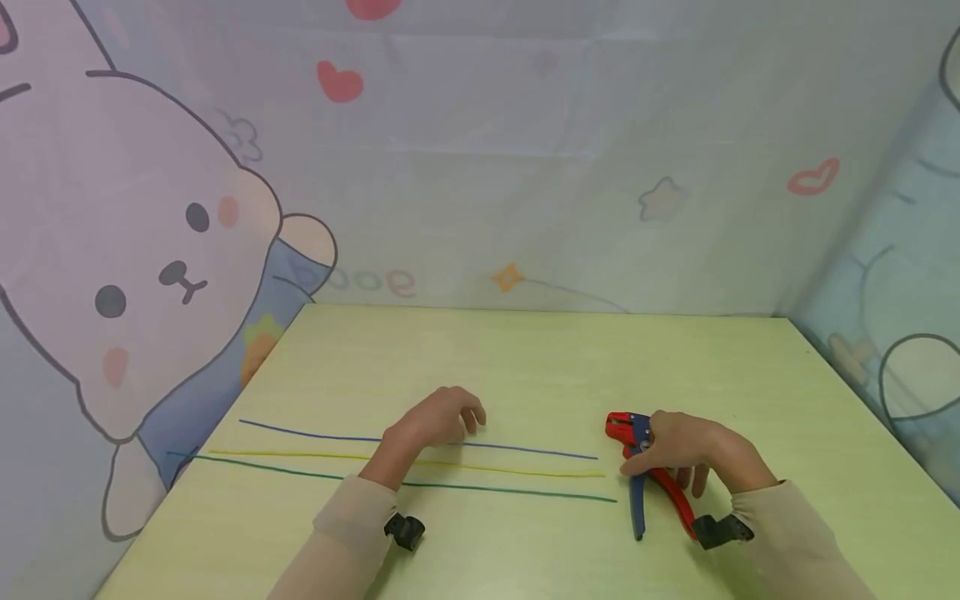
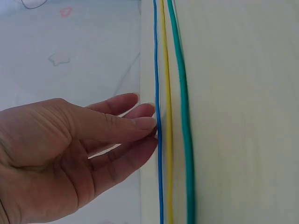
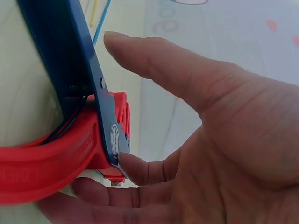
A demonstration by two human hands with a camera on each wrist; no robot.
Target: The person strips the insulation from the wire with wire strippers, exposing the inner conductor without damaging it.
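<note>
We are only beginning: our right hand [image 1: 675, 450] is closing around the wire stripper [image 1: 647, 475], our relaxed left hand [image 1: 435, 425] is touching the blue wire [image 2: 158, 140]; all 3 wires are lying unstripped.

Pale green tabletop [image 1: 540, 358]; backdrop cloth [image 1: 525, 167] behind and at both sides, printed with a white cartoon bear [image 1: 127, 250], red hearts, stars; soft even light
</note>
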